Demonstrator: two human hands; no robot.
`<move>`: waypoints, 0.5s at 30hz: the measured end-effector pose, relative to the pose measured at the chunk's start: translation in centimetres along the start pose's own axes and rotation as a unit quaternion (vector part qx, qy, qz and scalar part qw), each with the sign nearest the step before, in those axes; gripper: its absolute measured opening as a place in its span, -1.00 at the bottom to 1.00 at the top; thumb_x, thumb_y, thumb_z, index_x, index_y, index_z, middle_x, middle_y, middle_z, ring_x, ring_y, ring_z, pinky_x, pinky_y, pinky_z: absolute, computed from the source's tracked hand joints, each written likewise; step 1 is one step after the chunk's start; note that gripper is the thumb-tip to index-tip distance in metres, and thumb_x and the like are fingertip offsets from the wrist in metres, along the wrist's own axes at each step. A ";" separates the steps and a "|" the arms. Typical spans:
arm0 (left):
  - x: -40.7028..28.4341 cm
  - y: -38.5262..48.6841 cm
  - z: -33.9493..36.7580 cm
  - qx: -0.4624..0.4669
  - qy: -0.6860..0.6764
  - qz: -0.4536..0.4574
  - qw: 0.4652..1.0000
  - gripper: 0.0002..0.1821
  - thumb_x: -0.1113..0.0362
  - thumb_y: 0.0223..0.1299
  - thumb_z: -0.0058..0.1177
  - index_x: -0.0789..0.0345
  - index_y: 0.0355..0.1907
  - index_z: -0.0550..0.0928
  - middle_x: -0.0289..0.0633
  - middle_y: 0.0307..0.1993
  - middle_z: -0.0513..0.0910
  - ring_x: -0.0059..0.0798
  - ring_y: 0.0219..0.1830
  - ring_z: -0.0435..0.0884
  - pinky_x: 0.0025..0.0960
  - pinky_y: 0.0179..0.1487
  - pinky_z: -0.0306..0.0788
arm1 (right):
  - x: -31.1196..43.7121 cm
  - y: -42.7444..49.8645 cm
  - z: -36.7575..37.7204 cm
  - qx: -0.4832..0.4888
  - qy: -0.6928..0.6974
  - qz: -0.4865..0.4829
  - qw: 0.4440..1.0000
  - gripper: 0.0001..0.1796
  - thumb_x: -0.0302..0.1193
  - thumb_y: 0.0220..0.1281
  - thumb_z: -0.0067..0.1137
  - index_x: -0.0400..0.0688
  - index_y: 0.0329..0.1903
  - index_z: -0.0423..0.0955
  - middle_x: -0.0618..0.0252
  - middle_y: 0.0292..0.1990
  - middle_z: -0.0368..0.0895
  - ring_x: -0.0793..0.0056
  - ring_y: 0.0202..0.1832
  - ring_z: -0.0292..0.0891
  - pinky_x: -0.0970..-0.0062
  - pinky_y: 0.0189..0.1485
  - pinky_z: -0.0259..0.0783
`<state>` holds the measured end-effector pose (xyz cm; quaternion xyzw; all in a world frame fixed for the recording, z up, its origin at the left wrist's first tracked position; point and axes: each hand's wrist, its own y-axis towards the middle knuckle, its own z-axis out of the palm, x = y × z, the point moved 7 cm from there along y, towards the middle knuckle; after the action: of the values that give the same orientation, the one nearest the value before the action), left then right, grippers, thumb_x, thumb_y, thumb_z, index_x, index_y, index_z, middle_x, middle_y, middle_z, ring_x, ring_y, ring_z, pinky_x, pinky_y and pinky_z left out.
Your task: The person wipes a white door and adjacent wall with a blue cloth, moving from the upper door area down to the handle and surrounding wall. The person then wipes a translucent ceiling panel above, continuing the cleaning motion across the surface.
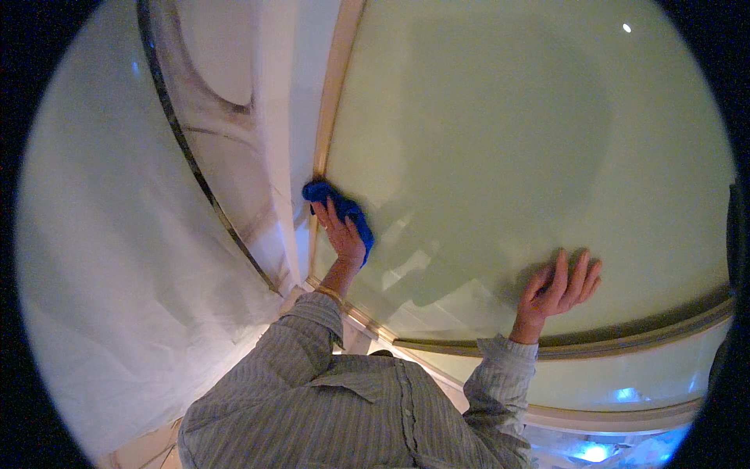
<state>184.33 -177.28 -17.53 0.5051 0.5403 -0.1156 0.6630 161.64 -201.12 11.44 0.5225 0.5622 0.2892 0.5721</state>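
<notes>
My left hand (341,233) presses a bunched blue cloth (358,220) against the left rim of a large, smooth, pale green panel (504,146). The cloth covers part of the light brown edging (331,111) and shows beyond the fingers and along the right side of the hand. Farther right, my right hand (562,285) is at the lower part of the panel, fingers loosely bent and nothing in them. Whether its fingertips touch the surface is hard to tell. Shadows fall across the panel.
Whitish sheeting (117,264) fills the left side, crossed by a dark curved strip (187,155). A pale vertical strip (278,88) runs beside the panel's left edging. Below the panel's curved lower edge lies another pale surface (586,375), with bright bluish light at the bottom right.
</notes>
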 end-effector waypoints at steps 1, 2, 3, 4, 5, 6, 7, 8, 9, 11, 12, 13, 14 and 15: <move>1.4 -1.0 -0.1 0.005 -0.002 -0.041 0.999 -0.36 0.03 0.48 -0.39 0.40 0.44 0.09 0.22 0.48 -0.10 0.15 0.52 -0.16 0.04 0.52 -0.27 | 0.6 0.3 0.2 -0.001 0.001 -0.003 1.000 -0.67 -0.21 0.43 -0.10 -0.02 0.08 0.55 0.10 0.32 0.37 -0.07 0.42 0.12 -0.08 0.47 -0.14; 3.0 -2.2 0.1 0.010 0.000 -0.062 0.998 -0.38 0.08 0.49 -0.38 0.37 0.46 0.05 0.20 0.49 -0.14 0.12 0.52 -0.15 -0.01 0.52 -0.23 | 1.2 0.7 0.5 -0.002 0.004 -0.007 1.000 -0.67 -0.21 0.43 -0.10 -0.01 0.08 0.55 0.10 0.32 0.37 -0.07 0.42 0.12 -0.07 0.47 -0.15; 4.1 -2.7 0.6 0.014 -0.012 -0.087 0.996 -0.39 0.10 0.49 -0.37 0.36 0.47 0.04 0.20 0.49 -0.14 0.11 0.52 -0.15 -0.02 0.52 -0.22 | 2.0 1.0 1.1 -0.006 0.003 -0.010 1.000 -0.67 -0.21 0.43 -0.09 -0.01 0.08 0.55 0.10 0.32 0.37 -0.06 0.42 0.12 -0.06 0.48 -0.16; 5.2 -3.2 1.0 0.017 -0.022 -0.113 0.993 -0.39 0.11 0.49 -0.37 0.35 0.47 0.03 0.20 0.49 -0.14 0.11 0.52 -0.14 -0.02 0.52 -0.21 | 2.7 1.1 1.7 -0.001 0.001 -0.012 1.000 -0.67 -0.21 0.42 -0.09 0.00 0.07 0.55 0.11 0.32 0.37 -0.06 0.42 0.11 -0.06 0.48 -0.16; 6.4 -3.6 1.3 0.018 -0.033 -0.139 0.990 -0.40 0.13 0.50 -0.36 0.34 0.48 0.03 0.19 0.49 -0.15 0.10 0.52 -0.14 -0.02 0.52 -0.20 | 3.4 1.1 2.3 0.003 0.001 -0.014 1.000 -0.67 -0.21 0.42 -0.10 0.00 0.07 0.56 0.11 0.32 0.37 -0.06 0.42 0.10 -0.06 0.48 -0.17; 6.8 -4.0 1.3 0.013 -0.046 -0.162 0.986 -0.40 0.14 0.50 -0.35 0.33 0.48 0.02 0.19 0.49 -0.15 0.10 0.52 -0.13 -0.02 0.52 -0.20 | 3.8 1.1 2.6 0.004 0.002 -0.018 1.000 -0.67 -0.21 0.42 -0.10 0.00 0.06 0.56 0.11 0.32 0.37 -0.06 0.43 0.10 -0.06 0.48 -0.18; 7.2 -4.4 1.3 0.008 -0.059 -0.185 0.981 -0.40 0.15 0.49 -0.34 0.32 0.48 0.02 0.18 0.49 -0.15 0.10 0.52 -0.13 -0.02 0.52 -0.20 | 4.3 1.2 2.8 0.005 0.005 -0.022 1.000 -0.67 -0.22 0.42 -0.10 0.00 0.06 0.56 0.12 0.32 0.36 -0.05 0.43 0.10 -0.06 0.48 -0.19; 7.6 -4.8 1.3 0.001 -0.072 -0.208 0.975 -0.40 0.15 0.49 -0.33 0.31 0.49 0.02 0.18 0.49 -0.15 0.10 0.52 -0.13 -0.02 0.52 -0.20 | 5.0 1.3 2.9 0.007 0.009 -0.026 1.000 -0.67 -0.22 0.41 -0.10 0.01 0.06 0.57 0.13 0.32 0.36 -0.04 0.43 0.10 -0.05 0.48 -0.19; 7.4 -4.3 1.2 0.000 -0.076 -0.219 0.973 -0.40 0.15 0.50 -0.34 0.30 0.49 0.01 0.18 0.49 -0.15 0.09 0.52 -0.13 -0.02 0.52 -0.21 | 5.7 1.5 3.3 0.008 0.013 -0.027 1.000 -0.67 -0.23 0.41 -0.10 0.01 0.06 0.57 0.14 0.33 0.36 -0.04 0.43 0.09 -0.05 0.48 -0.19; 6.9 -3.5 1.0 -0.001 -0.086 -0.241 0.967 -0.39 0.13 0.50 -0.35 0.29 0.49 0.00 0.17 0.50 -0.16 0.09 0.52 -0.15 -0.03 0.53 -0.23 | 7.5 1.8 4.2 0.019 0.022 -0.037 0.999 -0.70 -0.30 0.35 -0.02 0.01 0.06 0.57 0.12 0.29 0.40 -0.04 0.40 0.15 -0.05 0.46 -0.13; 6.1 -3.3 0.8 -0.011 -0.085 -0.251 0.964 -0.39 0.12 0.50 -0.35 0.29 0.50 0.00 0.16 0.50 -0.17 0.08 0.52 -0.16 -0.02 0.53 -0.25 | 8.4 1.8 4.6 0.025 0.026 -0.042 0.998 -0.71 -0.33 0.32 0.02 0.00 0.06 0.57 0.12 0.28 0.42 -0.04 0.39 0.17 -0.06 0.46 -0.10; 5.5 -2.8 0.8 -0.018 -0.084 -0.255 0.963 -0.38 0.11 0.50 -0.35 0.28 0.50 0.00 0.16 0.50 -0.18 0.07 0.53 -0.17 -0.02 0.53 -0.26 | 9.8 1.7 5.4 0.036 0.052 -0.057 0.996 -0.70 -0.34 0.30 0.02 0.00 0.05 0.57 0.13 0.27 0.43 -0.04 0.39 0.18 -0.05 0.45 -0.10; 5.0 -2.3 0.7 -0.025 -0.082 -0.259 0.962 -0.38 0.10 0.50 -0.36 0.28 0.50 -0.01 0.16 0.50 -0.19 0.06 0.53 -0.19 -0.02 0.53 -0.28 | 11.2 1.5 6.4 0.047 0.076 -0.070 0.994 -0.70 -0.35 0.28 0.03 0.00 0.04 0.58 0.15 0.27 0.44 -0.04 0.38 0.19 -0.05 0.45 -0.09; 4.8 -1.4 0.9 -0.026 -0.085 -0.233 0.968 -0.37 0.08 0.50 -0.35 0.28 0.50 -0.01 0.16 0.50 -0.19 0.06 0.53 -0.20 -0.01 0.53 -0.30 | 13.0 1.0 6.9 0.055 0.088 -0.087 0.991 -0.69 -0.36 0.26 0.03 0.00 0.03 0.58 0.16 0.26 0.45 -0.03 0.38 0.20 -0.05 0.45 -0.09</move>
<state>185.79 -176.78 -22.43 0.3365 0.5874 -0.2955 0.6741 171.07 -190.75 6.70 0.4748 0.6688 0.2511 0.5140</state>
